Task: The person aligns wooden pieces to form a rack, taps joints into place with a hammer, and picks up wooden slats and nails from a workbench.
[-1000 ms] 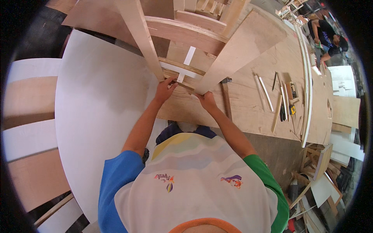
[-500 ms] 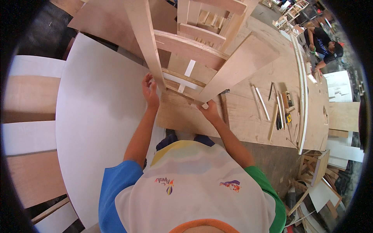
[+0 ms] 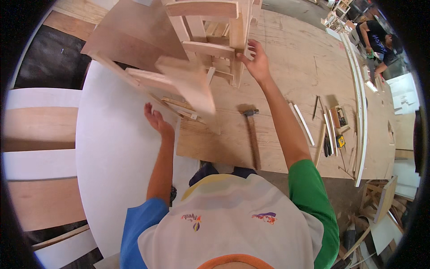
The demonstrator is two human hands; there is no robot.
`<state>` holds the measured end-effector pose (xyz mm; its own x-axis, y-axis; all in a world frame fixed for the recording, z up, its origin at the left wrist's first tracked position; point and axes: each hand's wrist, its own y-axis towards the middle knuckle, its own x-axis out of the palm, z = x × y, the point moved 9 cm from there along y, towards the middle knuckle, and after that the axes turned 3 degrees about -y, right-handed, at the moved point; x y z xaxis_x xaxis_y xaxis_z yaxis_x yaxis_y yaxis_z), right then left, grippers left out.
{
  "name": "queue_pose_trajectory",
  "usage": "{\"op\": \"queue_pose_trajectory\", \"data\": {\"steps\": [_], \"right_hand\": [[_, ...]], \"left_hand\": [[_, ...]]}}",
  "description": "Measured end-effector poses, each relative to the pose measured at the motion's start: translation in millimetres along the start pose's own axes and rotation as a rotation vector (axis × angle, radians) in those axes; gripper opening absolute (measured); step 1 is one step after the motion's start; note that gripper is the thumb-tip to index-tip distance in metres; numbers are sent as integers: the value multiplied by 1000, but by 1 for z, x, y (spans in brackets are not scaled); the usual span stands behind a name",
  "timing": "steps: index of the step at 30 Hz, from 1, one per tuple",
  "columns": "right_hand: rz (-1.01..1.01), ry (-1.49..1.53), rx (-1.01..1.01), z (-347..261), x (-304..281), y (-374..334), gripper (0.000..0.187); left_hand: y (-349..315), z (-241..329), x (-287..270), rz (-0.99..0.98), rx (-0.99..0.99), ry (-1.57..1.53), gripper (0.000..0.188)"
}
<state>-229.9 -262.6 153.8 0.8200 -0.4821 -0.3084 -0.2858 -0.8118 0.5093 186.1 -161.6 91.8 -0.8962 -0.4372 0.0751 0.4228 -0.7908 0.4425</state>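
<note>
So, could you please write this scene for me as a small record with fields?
Left hand: open, over the white board, nearest the front wooden frame
Right hand: open, at the edge of the back wooden frame; contact unclear
Table: hammer, white strip, small box, yellow tape measure
Background: another person, upper right

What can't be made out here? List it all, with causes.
All in the head view:
- Near panel: outline blurred.
- Far frame: top cut off by the upper edge.
- Box: contents too small.
- Co-worker: held things too small.
</note>
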Motion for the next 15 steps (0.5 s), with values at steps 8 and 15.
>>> {"op": "queue_pose_trajectory", "data": {"steps": [8,15], "right_hand": [[-213,353,96,46,49,27,39],[-219,399,117,47,53,28,28]], "left_hand": [[-110,85,96,-201,163,157,97],[-117,79,132,-91,18,212,70]]}}
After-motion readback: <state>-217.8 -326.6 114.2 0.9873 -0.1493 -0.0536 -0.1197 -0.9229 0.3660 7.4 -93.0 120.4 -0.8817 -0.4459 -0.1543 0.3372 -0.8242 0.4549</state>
